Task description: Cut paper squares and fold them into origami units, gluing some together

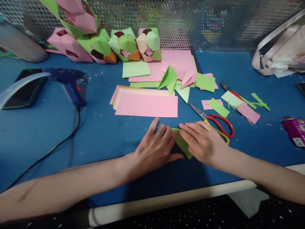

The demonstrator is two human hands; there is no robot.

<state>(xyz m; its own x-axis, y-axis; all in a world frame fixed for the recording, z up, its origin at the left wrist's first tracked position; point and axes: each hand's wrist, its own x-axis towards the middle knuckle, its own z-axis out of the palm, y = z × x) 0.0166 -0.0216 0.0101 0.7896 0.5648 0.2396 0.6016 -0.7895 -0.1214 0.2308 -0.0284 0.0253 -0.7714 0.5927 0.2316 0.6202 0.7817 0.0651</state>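
Note:
Low on the blue table, a folded piece of green paper (184,145) lies between my two hands and partly under them. My left hand (158,141) presses on its left side, fingers curled and thumb stretched toward the lower edge. From the right, my right hand (205,142) bears down on the same sheet with its fingers close together; its thumb is hidden. Scissors (215,122) with red and yellow handles rest just behind my right hand. Beyond my left hand lies a stack of pink and orange paper strips (149,105).
A blue glue gun (72,84) with a black cord lies left, near a phone (25,90). Folded paper balls (126,44) line the perforated metal panel (186,25). Folded green triangles (169,78), paper scraps (249,113), a cutter (225,86) and a purple device (294,130) lie about.

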